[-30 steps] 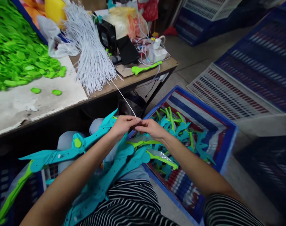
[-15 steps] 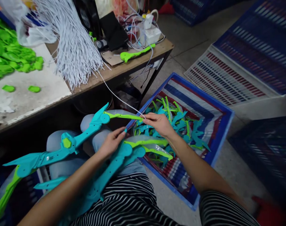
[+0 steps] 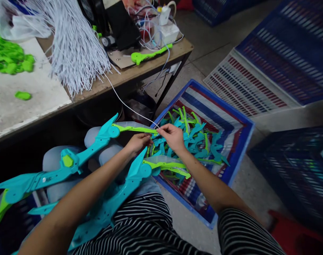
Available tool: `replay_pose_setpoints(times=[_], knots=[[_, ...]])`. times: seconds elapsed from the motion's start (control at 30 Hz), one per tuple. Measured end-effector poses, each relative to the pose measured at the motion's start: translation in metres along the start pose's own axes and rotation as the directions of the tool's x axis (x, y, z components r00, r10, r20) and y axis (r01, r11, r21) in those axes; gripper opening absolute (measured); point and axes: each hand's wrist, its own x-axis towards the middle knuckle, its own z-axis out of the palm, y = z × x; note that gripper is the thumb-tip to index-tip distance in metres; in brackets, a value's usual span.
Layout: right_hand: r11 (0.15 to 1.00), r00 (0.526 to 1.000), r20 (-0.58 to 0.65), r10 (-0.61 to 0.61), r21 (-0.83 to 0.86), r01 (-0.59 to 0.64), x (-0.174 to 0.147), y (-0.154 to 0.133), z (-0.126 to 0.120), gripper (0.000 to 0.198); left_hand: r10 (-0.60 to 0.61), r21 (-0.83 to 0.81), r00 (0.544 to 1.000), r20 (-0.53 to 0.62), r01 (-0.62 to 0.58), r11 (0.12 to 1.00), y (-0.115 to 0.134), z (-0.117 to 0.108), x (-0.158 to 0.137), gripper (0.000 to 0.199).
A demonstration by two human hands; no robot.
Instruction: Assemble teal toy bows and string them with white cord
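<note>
A turquoise and lime-green toy bow [image 3: 100,141] lies across my knees, its green limb [image 3: 135,128] pointing right. My right hand [image 3: 173,136] pinches a white cord [image 3: 126,105] at the tip of that limb. Just below the limb, my left hand [image 3: 138,143] has its fingers drawn together near the tip; what they hold, if anything, is hidden. From my right fingers the cord runs back to the table edge. Another turquoise bow [image 3: 128,186] rests on my lap beneath my left forearm, its green limbs reaching over the crate.
A blue crate [image 3: 237,163] with striped lining holds several bow parts beside my legs. On the wooden table [image 3: 97,85] are a bundle of white cords [image 3: 76,49], green pieces [image 3: 10,58], a green limb [image 3: 151,54] and a power strip [image 3: 168,33]. More crates [image 3: 283,170] stand right.
My left hand has moved from the lower bow up and right to the limb tip. My right hand stays at the tip with the cord. The whole view has shifted slightly.
</note>
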Motion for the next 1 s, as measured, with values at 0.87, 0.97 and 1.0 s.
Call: replay_pose_setpoints(times=[0.87,0.97,1.0], knots=[[0.784,0.862,0.292,-0.414,-0.367,0.500,-0.001,0.030,-0.004,0.047,0.249,0.272,0.967,-0.052,-0.226,0.935,0.038,-0.057,-0.069,0.010],[0.773,0.872,0.277,-0.403,-0.406,0.486,-0.001,0.032,-0.003,0.055,0.399,0.027,0.884,-0.242,-0.405,0.914,0.063,-0.120,-0.144,0.013],[0.769,0.873,0.275,-0.402,-0.416,0.485,-0.001,0.032,-0.003,0.056,0.444,0.006,0.825,-0.350,-0.472,0.882,0.068,-0.141,-0.170,0.017]])
